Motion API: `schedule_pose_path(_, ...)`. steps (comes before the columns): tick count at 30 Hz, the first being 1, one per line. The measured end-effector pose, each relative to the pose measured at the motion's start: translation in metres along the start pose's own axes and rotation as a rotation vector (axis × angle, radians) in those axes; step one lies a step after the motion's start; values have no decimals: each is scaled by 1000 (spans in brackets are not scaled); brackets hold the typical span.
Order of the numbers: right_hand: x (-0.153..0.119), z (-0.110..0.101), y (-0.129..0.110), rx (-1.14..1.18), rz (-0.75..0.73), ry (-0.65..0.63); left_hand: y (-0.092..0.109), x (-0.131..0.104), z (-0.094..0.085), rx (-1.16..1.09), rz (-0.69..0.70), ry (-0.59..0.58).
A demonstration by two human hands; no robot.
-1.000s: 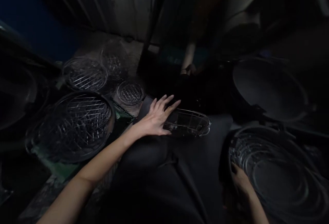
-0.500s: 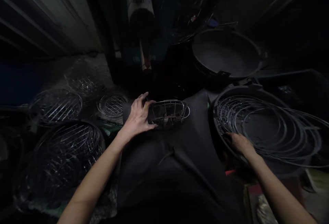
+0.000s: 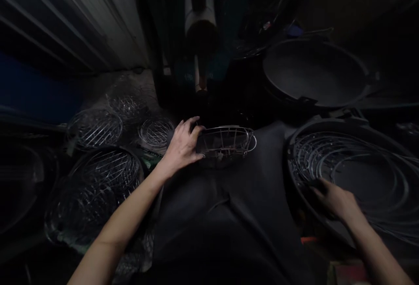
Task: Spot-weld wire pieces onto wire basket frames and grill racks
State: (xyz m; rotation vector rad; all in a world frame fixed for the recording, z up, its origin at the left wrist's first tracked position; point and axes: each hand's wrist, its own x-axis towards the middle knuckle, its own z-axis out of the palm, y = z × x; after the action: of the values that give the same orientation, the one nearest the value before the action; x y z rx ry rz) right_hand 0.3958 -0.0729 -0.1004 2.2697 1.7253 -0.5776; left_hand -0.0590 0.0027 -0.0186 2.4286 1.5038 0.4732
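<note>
**Racks [image 3: 94, 130] are crowding nine o'clock**

The lower ones are heaping up toward eight. A ribbed wall [image 3: 114, 27] is rising at ten, a blue panel [image 3: 32, 86] showing below it. A pale column [image 3: 199, 15] is showing at twelve. A grey pan [image 3: 317, 73] is resting at two, a purple thing [image 3: 294, 30] showing beyond its rim. A red patch [image 3: 353, 274] is peeking out at four.

My left hand [image 3: 186, 144] grips one end of an oblong, silvery wire frame [image 3: 227, 149] above the black cloth [image 3: 225, 228] on my lap. My right hand [image 3: 337, 198] is inside the near rim of a wide, dark round basin [image 3: 363, 175], at the thin grey wire hoops [image 3: 309, 156], fingertips lost in shadow. Round silvery wire grids [image 3: 98, 132] lie to my left.
</note>
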Motion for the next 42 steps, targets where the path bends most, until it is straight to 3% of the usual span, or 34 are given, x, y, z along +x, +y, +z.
schedule_pose_path(3,-20,-50,-50,287,199,187,2,5,-9,34,-29,44)
schedule_pose_path(5,-36,-77,-100,597,79,274,4,11,-13,65,-25,52)
schedule_pose_path(7,-46,-93,-154,854,-109,221,8,16,-15,93,-1,55)
schedule_pose_path(11,-41,-99,-247,1129,-382,-41,13,22,-17,83,32,86)
schedule_pose_path(14,-29,-94,-286,1081,-476,35,13,21,-20,35,16,125)
schedule_pose_path(17,-23,-88,-304,965,-520,172,8,19,-23,10,2,146)
schedule_pose_path(25,-16,-77,-324,956,-579,320,-7,21,-24,56,-18,195)
schedule_pose_path(35,-3,-87,-340,1003,-620,401,-18,36,-29,52,-3,325)
schedule_pose_path(42,4,-92,-344,1008,-677,426,-25,44,-30,69,10,342)
